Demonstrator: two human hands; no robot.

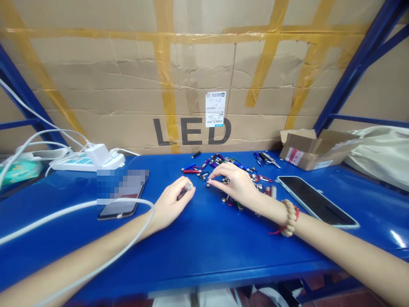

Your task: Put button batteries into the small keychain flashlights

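My left hand (171,204) rests on the blue shelf (204,251), its fingers closed around a small dark flashlight (184,192) with a silvery tip pointing right. My right hand (234,181) hovers just right of it, thumb and forefinger pinching a tiny silvery piece (208,183), likely a button battery. Under and behind the right hand lies a heap of several small keychain flashlights (230,166) in blue, red, purple and green. A bead bracelet (290,217) with a red cord circles my right wrist.
A phone (123,196) lies left of my left hand with a white cable (79,209) arching over my forearm. A second phone (316,200) lies on the right. A power strip (86,161) sits back left, an open cardboard box (315,149) back right, a cardboard wall behind.
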